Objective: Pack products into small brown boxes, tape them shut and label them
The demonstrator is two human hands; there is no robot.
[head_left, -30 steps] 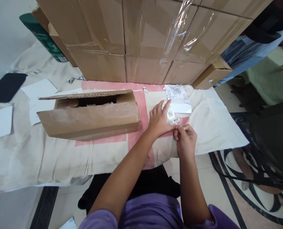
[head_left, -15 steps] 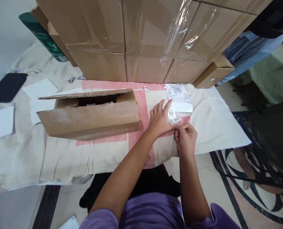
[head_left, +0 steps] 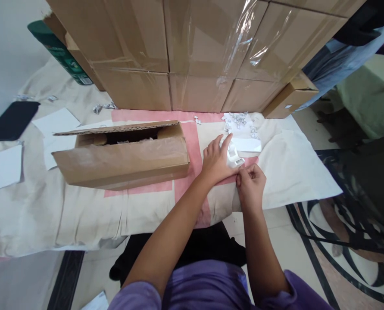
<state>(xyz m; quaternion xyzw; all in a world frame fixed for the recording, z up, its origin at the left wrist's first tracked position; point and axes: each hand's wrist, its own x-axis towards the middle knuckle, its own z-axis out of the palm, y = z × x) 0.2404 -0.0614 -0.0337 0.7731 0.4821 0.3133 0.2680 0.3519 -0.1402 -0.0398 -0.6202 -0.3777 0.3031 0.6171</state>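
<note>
My left hand [head_left: 215, 160] lies over a white plastic object [head_left: 234, 157], shaped somewhat like a small tape dispenser, and holds it down on the cloth. Its fingers point away from me and hide part of the object. Close by on the right, my right hand [head_left: 251, 180] is closed in a pinch at the object's near edge, beside the left hand's thumb side. What is between those fingertips is too small to make out. Just beyond the object lies a white paper sheet [head_left: 251, 145] with many small cut pieces [head_left: 239, 121] at its far end.
An open cardboard box [head_left: 123, 161] stands left of my hands. Taped cartons [head_left: 198, 92] form a wall at the back, with a small box [head_left: 290, 97] at their right end. A black phone-like slab [head_left: 12, 120], paper sheets [head_left: 2, 168] and a green container [head_left: 60, 54] are at left.
Both hands keep almost the same place and grip. The view has shifted very slightly; nothing else visibly moved.
</note>
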